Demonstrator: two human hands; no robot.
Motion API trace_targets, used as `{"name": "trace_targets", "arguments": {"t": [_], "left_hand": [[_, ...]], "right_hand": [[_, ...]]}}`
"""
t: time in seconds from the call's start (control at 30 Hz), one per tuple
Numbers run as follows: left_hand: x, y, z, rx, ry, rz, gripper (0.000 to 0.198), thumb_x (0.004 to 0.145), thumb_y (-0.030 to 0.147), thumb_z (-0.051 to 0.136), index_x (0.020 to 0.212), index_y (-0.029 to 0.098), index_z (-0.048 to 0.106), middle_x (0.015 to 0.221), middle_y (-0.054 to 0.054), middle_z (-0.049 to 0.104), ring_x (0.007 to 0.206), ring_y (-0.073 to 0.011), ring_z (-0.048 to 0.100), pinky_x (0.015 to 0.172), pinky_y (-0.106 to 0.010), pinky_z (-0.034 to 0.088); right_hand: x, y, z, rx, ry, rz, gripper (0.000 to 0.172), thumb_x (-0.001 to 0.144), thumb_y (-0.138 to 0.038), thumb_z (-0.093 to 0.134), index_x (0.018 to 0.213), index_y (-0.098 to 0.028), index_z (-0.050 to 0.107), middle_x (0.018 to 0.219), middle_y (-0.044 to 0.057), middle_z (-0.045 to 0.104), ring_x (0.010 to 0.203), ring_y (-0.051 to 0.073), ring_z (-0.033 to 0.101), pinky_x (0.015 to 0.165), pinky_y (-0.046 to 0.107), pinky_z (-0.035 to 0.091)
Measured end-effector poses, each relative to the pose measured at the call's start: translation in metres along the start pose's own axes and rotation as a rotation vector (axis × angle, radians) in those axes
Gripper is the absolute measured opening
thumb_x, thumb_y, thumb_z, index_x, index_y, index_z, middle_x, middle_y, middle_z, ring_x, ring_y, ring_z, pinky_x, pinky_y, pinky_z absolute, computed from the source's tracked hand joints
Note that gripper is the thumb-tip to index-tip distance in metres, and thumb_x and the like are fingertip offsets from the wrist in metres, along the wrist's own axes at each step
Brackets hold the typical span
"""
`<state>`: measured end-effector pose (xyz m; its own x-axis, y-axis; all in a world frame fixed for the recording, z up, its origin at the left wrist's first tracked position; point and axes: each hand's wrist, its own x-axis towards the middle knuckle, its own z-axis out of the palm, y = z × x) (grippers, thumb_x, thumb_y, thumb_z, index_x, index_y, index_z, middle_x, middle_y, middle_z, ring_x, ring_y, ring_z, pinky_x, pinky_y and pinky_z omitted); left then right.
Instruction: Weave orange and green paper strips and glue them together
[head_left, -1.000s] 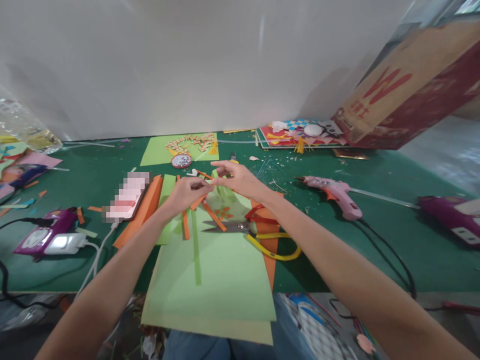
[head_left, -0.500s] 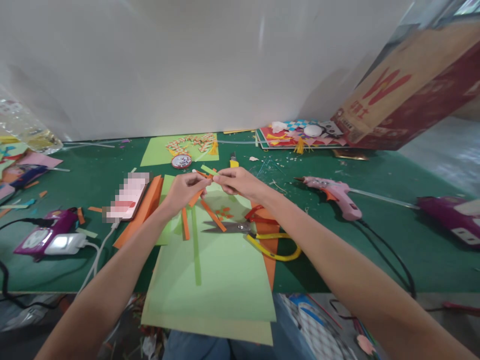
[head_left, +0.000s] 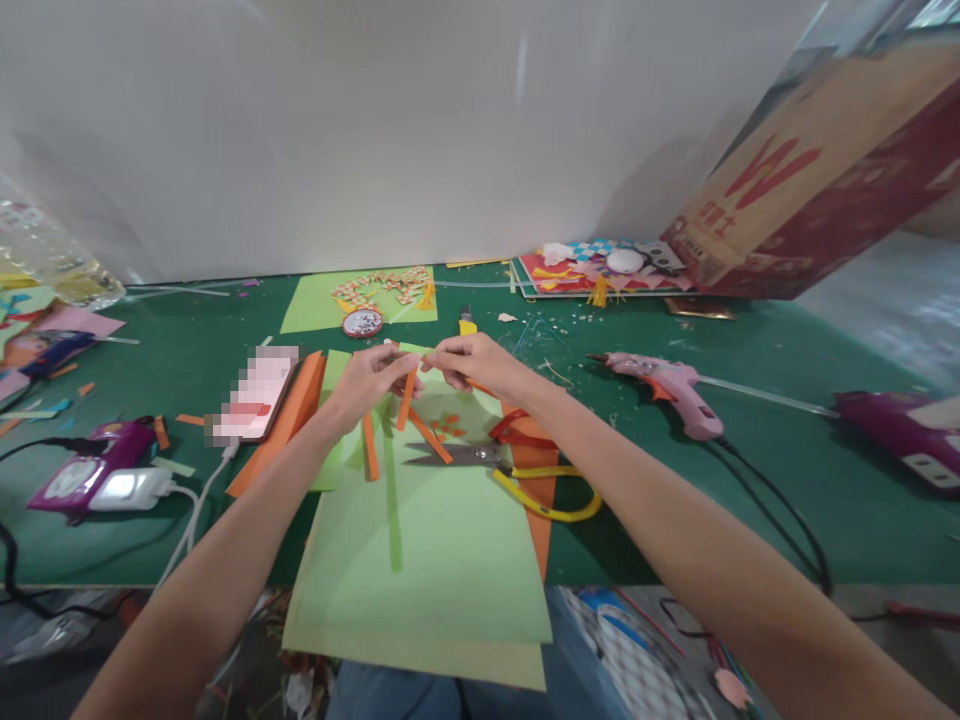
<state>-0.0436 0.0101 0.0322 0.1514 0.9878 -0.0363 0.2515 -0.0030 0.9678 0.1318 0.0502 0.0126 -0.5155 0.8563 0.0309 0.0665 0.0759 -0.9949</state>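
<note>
My left hand [head_left: 373, 377] and my right hand [head_left: 471, 362] meet fingertip to fingertip above light green paper sheets [head_left: 427, 560]. A narrow orange paper strip [head_left: 407, 400] hangs down from the pinch of my left fingers. My right thumb and forefinger are pressed together at the strips' crossing; a bit of orange paper [head_left: 480, 387] sticks out beneath that hand. A light green strip end [head_left: 409, 347] shows behind the fingers. Below lie more orange strips [head_left: 371, 447], a green strip [head_left: 394, 500], small orange bits [head_left: 448, 427] and scissors [head_left: 484, 456] with yellow and red handles.
A phone [head_left: 259, 395] and folded orange paper [head_left: 289, 425] lie to the left, beside a purple power strip [head_left: 97, 465]. At right rests a pink glue gun [head_left: 667, 385] with a trailing cord. A craft knife [head_left: 466, 320] and a paper bag [head_left: 817, 170] stand further back.
The strips between my fingers have turned: one orange strip now hangs downward, and another orange piece shows under my right hand. The green strip end has moved left.
</note>
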Motion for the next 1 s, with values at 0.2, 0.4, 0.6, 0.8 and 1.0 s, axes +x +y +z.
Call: {"name": "trace_targets", "arguments": {"t": [0.2, 0.4, 0.6, 0.8, 1.0], "left_hand": [[0.0032, -0.0061, -0.001, -0.003, 0.012, 0.088, 0.039, 0.064, 0.048, 0.075, 0.07, 0.016, 0.053, 0.063, -0.001, 0.066, 0.06, -0.0147, 0.064, 0.063, -0.028, 0.05], [0.0018, -0.0023, 0.0007, -0.001, 0.065, 0.089, 0.042, 0.061, 0.049, 0.078, 0.066, 0.016, 0.052, 0.059, 0.0, 0.065, 0.056, -0.0136, 0.061, 0.063, -0.029, 0.049], [0.0013, -0.003, 0.0011, -0.019, 0.05, 0.088, 0.041, 0.061, 0.048, 0.078, 0.064, 0.017, 0.051, 0.059, 0.0, 0.065, 0.057, -0.0138, 0.062, 0.063, -0.029, 0.05], [0.0043, -0.0084, 0.0003, 0.003, 0.04, 0.101, 0.04, 0.06, 0.045, 0.079, 0.065, 0.016, 0.052, 0.061, -0.001, 0.064, 0.061, -0.015, 0.062, 0.06, -0.028, 0.049], [0.0033, -0.0055, 0.0007, 0.0, 0.048, 0.1, 0.038, 0.061, 0.043, 0.078, 0.064, 0.016, 0.052, 0.062, -0.001, 0.066, 0.058, -0.0135, 0.062, 0.061, -0.027, 0.05]], "right_hand": [[-0.0013, -0.0011, 0.0008, -0.029, -0.049, 0.006, 0.023, 0.081, -0.035, 0.061, 0.071, -0.015, 0.066, 0.041, -0.005, 0.05, 0.039, 0.005, 0.039, 0.045, 0.021, 0.032], [0.0005, 0.0018, -0.0022, -0.004, -0.045, -0.02, 0.027, 0.08, -0.039, 0.061, 0.074, -0.014, 0.067, 0.042, -0.005, 0.05, 0.038, 0.005, 0.039, 0.045, 0.021, 0.032], [0.001, 0.0004, -0.0026, -0.011, -0.038, -0.007, 0.024, 0.077, -0.037, 0.063, 0.073, -0.014, 0.068, 0.043, -0.005, 0.052, 0.04, 0.005, 0.042, 0.044, 0.021, 0.035], [0.0015, 0.0028, -0.0011, 0.023, -0.067, -0.015, 0.03, 0.072, -0.045, 0.068, 0.068, -0.015, 0.064, 0.046, -0.002, 0.056, 0.043, 0.007, 0.049, 0.044, 0.021, 0.039], [0.002, 0.0019, -0.0011, 0.038, -0.033, -0.059, 0.027, 0.068, -0.041, 0.072, 0.066, -0.015, 0.066, 0.05, -0.001, 0.06, 0.045, 0.009, 0.054, 0.048, 0.023, 0.043]]}}
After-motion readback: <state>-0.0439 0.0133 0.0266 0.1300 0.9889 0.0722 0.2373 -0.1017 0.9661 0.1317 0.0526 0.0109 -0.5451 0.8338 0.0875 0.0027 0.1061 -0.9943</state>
